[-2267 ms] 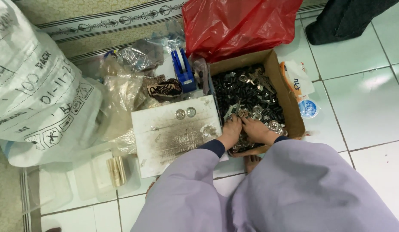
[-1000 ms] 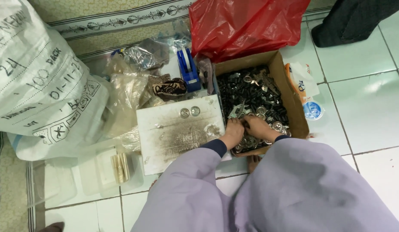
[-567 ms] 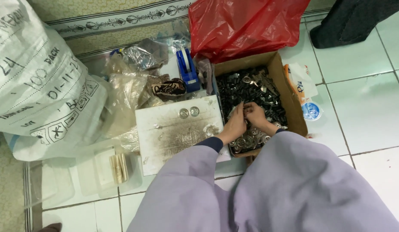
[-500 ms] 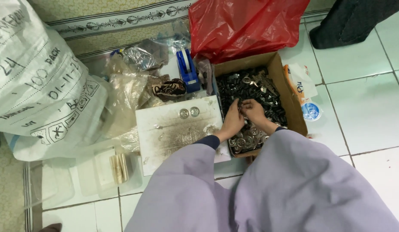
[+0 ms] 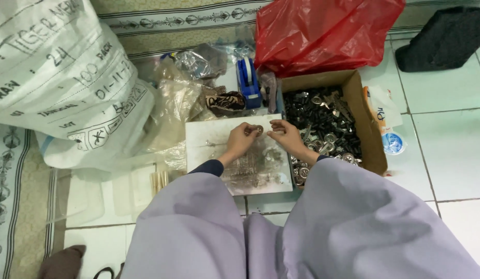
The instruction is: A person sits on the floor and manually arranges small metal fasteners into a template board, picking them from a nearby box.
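Observation:
My left hand (image 5: pixel 239 141) pinches a small round metal part (image 5: pixel 258 129) over the top edge of a scuffed white board (image 5: pixel 209 142) on the tiled floor. Just to its right, my right hand (image 5: pixel 287 136) has its fingertips drawn together, almost touching the left hand; anything between them is too small to make out. Behind the right hand stands an open cardboard box (image 5: pixel 373 144) filled with several dark and silvery metal fittings (image 5: pixel 325 121). My lilac-clad knees fill the lower part of the view.
A red plastic bag (image 5: pixel 328 31) lies behind the box. A large printed white sack (image 5: pixel 54 77) sits at left, with crumpled clear bags (image 5: pixel 180 98) and a blue tape dispenser (image 5: pixel 248 82) between. A dark cloth (image 5: pixel 446 39) is at far right, a white packet (image 5: pixel 387 126) beside the box.
Both hands have lifted out of the cardboard box and moved left, and now meet over the white board's top edge with a round metal part in the left hand.

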